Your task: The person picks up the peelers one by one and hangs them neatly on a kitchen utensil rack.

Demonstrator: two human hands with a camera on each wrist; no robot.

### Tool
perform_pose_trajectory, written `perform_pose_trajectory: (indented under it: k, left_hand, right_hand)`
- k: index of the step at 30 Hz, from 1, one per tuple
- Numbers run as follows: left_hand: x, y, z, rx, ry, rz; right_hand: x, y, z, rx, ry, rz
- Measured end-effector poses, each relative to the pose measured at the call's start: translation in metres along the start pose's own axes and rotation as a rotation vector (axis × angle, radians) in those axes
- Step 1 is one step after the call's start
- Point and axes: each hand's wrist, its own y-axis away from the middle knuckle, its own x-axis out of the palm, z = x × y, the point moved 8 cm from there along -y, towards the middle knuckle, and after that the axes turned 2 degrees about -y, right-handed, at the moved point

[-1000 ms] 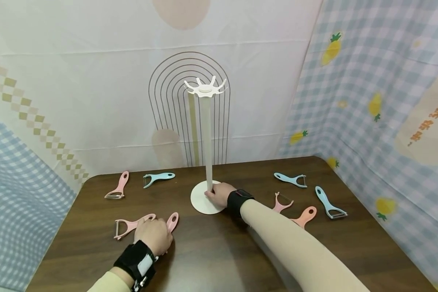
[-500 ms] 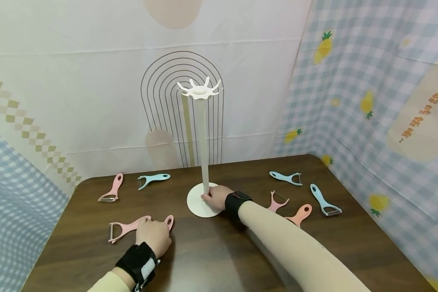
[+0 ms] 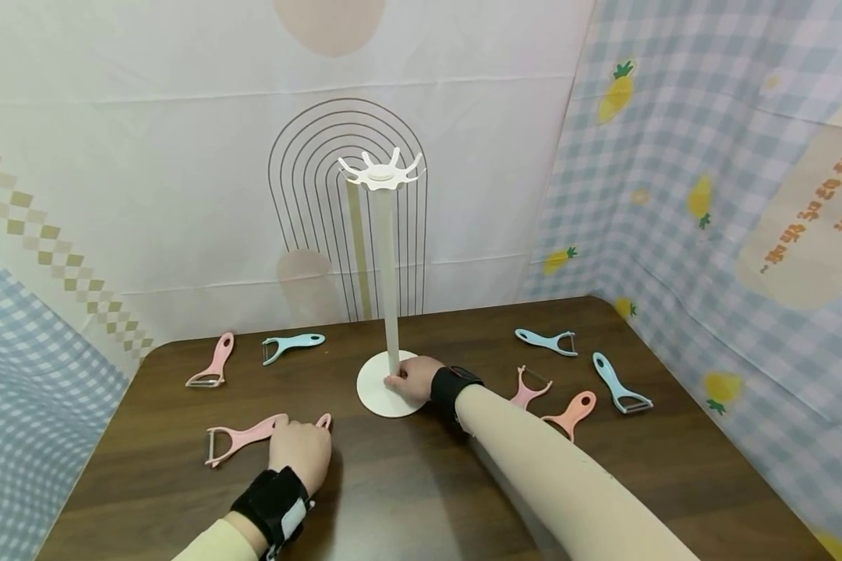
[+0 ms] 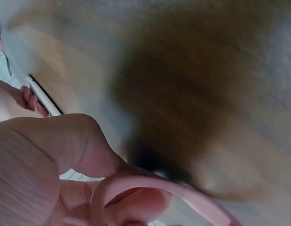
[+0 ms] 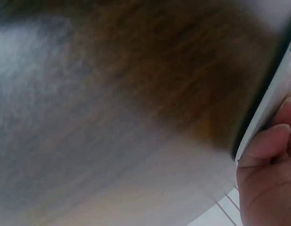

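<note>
Orange lettering on the right-hand cloth (image 3: 807,226) is too small to read.

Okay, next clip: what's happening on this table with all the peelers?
A person sits at a brown table. The right hand rests on the round base of a tall white hook stand, fingers at the foot of its pole. The left hand covers a pink peeler lying flat, and the wrist view shows its fingers curled round the handle loop. No peeler hangs on the stand; the other pink and blue peelers lie scattered on both sides.
</note>
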Motion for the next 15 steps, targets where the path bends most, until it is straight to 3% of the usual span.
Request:
perform_pose_trajectory:
  k: [6,15]
  left_hand:
    - [-0.002,0.0,0.008,0.023,0.011,-0.05]
    - [-0.013,-0.001,0.024,0.003,0.091,-0.012]
  right_hand:
    - [0.0,0.0,-0.003,0.011,-0.007,0.016]
    - [0.001,-0.006,-0.01,0.013,-0.04,0.024]
